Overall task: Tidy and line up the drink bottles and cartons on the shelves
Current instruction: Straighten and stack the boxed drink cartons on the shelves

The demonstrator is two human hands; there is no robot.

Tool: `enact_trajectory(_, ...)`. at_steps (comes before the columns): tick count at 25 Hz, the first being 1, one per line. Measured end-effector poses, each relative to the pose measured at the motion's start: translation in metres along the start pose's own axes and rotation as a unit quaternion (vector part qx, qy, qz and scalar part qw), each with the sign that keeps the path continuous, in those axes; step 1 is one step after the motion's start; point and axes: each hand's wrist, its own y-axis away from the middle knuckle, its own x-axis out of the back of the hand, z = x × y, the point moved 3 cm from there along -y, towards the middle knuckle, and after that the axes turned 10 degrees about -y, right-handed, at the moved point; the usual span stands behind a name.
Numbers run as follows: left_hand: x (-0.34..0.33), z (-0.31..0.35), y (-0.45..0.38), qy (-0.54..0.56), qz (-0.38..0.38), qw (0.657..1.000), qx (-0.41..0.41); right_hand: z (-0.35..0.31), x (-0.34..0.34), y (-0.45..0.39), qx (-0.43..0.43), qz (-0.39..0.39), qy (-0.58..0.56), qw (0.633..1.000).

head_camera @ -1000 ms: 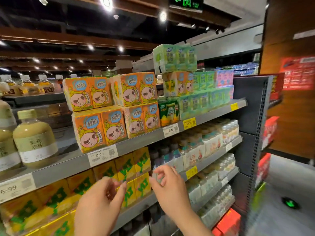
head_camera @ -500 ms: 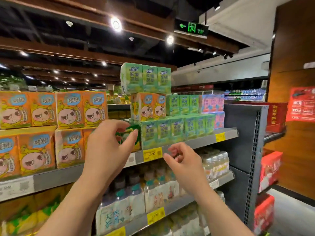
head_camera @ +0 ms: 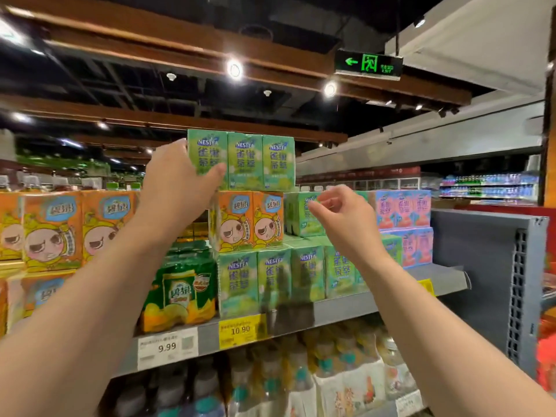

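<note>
While the left hand (head_camera: 177, 179) grips the left end of the top green carton pack (head_camera: 245, 159), thumb across its front, that pack sits on the orange carton pack (head_camera: 249, 221). Right of the orange pack, the right hand (head_camera: 346, 218) hovers loosely curled, holding nothing.

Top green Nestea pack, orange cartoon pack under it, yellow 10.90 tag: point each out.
top green Nestea pack (head_camera: 258, 159), head view, front face.
orange cartoon pack (head_camera: 251, 221), head view, front face.
yellow 10.90 tag (head_camera: 239, 330), head view, printed price.
</note>
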Motion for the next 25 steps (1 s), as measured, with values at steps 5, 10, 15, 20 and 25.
enact_trajectory(5,-0.034,-0.023,-0.043,-0.029,-0.02,0.997,0.065,0.001,-0.029,-0.075,0.02,-0.022,-0.03,0.999)
enact_trajectory(10,-0.051,-0.038,-0.065,-0.052,-0.022,0.997,0.059,0.0,-0.061,-0.126,0.008,-0.093,-0.074,0.993)
enact_trajectory(15,-0.053,-0.035,-0.069,-0.082,0.043,0.995,0.024,0.01,-0.075,-0.139,0.06,-0.087,-0.113,0.988)
enact_trajectory(20,-0.051,-0.027,-0.057,-0.041,0.143,0.988,-0.029,0.019,-0.073,-0.141,0.116,-0.073,-0.172,0.975)
enact_trajectory(25,-0.057,0.006,-0.046,0.018,0.209,0.974,-0.086,0.028,-0.042,-0.143,0.172,-0.037,-0.266,0.948)
